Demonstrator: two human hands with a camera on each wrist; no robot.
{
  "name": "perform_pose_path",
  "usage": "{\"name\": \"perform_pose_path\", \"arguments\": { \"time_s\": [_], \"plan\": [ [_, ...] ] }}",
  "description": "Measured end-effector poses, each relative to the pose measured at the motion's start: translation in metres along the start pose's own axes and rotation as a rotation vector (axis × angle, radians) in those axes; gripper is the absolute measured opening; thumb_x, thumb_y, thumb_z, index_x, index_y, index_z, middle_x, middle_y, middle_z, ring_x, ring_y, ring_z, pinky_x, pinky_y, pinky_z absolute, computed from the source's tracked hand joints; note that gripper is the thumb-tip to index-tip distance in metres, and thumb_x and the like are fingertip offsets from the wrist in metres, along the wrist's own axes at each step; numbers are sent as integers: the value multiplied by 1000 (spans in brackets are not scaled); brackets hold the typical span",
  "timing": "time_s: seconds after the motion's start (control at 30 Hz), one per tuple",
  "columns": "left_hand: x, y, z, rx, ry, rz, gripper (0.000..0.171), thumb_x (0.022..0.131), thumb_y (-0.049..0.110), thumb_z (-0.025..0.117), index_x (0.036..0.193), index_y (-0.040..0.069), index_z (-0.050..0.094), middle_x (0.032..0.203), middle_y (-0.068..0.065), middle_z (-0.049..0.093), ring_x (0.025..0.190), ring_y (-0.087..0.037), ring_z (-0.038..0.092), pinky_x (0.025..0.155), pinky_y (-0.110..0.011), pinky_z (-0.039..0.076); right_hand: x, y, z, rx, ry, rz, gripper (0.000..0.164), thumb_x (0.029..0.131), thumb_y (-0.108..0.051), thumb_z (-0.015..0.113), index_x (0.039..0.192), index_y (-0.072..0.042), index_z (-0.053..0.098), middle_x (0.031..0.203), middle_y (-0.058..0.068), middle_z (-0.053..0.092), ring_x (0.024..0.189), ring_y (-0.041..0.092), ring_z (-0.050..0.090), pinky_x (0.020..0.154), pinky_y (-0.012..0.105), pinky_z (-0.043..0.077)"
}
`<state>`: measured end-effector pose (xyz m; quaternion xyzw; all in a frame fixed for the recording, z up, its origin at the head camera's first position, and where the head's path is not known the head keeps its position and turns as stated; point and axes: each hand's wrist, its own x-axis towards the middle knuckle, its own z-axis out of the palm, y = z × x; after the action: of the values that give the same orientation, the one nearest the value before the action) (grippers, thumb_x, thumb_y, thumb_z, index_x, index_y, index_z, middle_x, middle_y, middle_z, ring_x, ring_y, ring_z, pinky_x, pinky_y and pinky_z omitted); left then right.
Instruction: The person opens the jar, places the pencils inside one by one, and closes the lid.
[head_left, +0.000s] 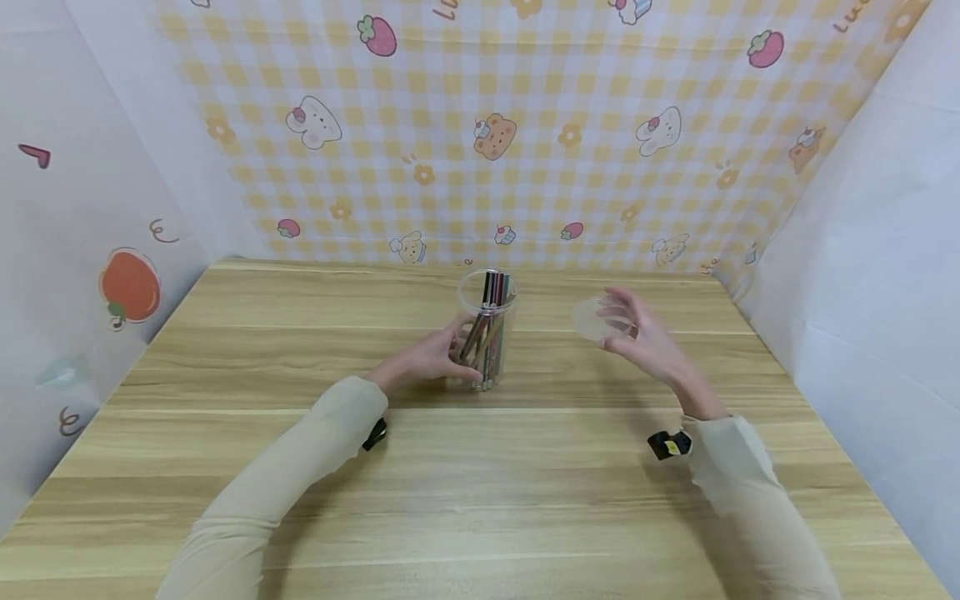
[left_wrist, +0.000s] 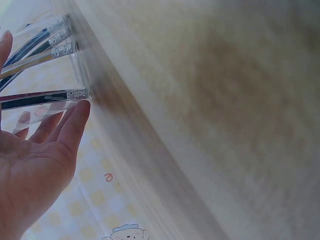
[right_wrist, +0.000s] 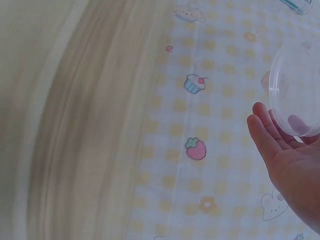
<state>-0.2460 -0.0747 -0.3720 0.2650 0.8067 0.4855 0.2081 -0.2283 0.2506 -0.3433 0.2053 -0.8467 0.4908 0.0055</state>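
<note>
My left hand (head_left: 433, 354) grips the lower side of a clear plastic jar (head_left: 506, 354), which stands upright and uncovered on the table. Several pens (head_left: 491, 287) lean inside it, mostly dark, with one tan. The left wrist view shows their clear ends (left_wrist: 62, 50) near the jar's bottom, with fingers curved around the wall. Off to the right, my right hand (head_left: 654, 343) holds a clear round lid (head_left: 588, 320) by its edge above the table. In the right wrist view the lid (right_wrist: 295, 85) sits tilted between thumb and fingers.
The wooden table (head_left: 480, 500) runs back to a yellow checked cloth (head_left: 450, 200) with cartoon prints. White cloth walls (head_left: 862, 250) rise along its left and right sides. A black wrist device (head_left: 669, 445) hangs below the right sleeve.
</note>
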Motion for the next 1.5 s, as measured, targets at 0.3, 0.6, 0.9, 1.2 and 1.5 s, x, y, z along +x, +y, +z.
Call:
{"name": "perform_pose_path", "arguments": {
  "time_s": [0.3, 0.6, 0.9, 1.2, 1.5],
  "plan": [
    [6, -11, 0, 6, 3, -10, 81, 72, 13, 74, 133, 20, 22, 124, -21, 42, 110, -36, 44, 93, -47, 32, 11, -10, 9, 71, -21, -55, 75, 73, 2, 69, 134, 2, 24, 130, 17, 36, 120, 28, 34, 99, 36, 27],
    [18, -33, 1, 26, 27, -4, 87, 67, 24, 77, 133, 27, 22, 124, -17, 43, 108, -31, 46, 92, -46, 34, 16, -24, 15, 154, -58, -140, 74, 72, 9, 67, 134, 1, 27, 126, 15, 25, 122, 27, 29, 99, 27, 26],
    [18, -34, 2, 15, 35, -23, 82, 66, 25, 78, 129, 32, 26, 122, -12, 46, 106, -26, 48, 92, -43, 35, 24, -39, 25, 166, -63, -209, 82, 70, 13, 64, 137, 0, 18, 135, 16, 24, 122, 27, 29, 100, 31, 25],
    [18, -34, 1, 27, 23, 10, 82, 67, 24, 77, 129, 31, 25, 121, -14, 47, 106, -27, 48, 92, -44, 35, 27, -65, 28, 65, -94, -208, 83, 70, 10, 66, 137, 0, 17, 134, 19, 28, 122, 29, 28, 101, 37, 23],
    [18, -33, 1, 27, 25, 14, 84, 67, 21, 77, 131, 28, 24, 123, -16, 45, 109, -29, 46, 92, -44, 34, 32, -89, 33, 113, -73, -233, 80, 70, 14, 62, 135, 4, 18, 131, 22, 29, 122, 30, 28, 100, 41, 24]
  ]
}}
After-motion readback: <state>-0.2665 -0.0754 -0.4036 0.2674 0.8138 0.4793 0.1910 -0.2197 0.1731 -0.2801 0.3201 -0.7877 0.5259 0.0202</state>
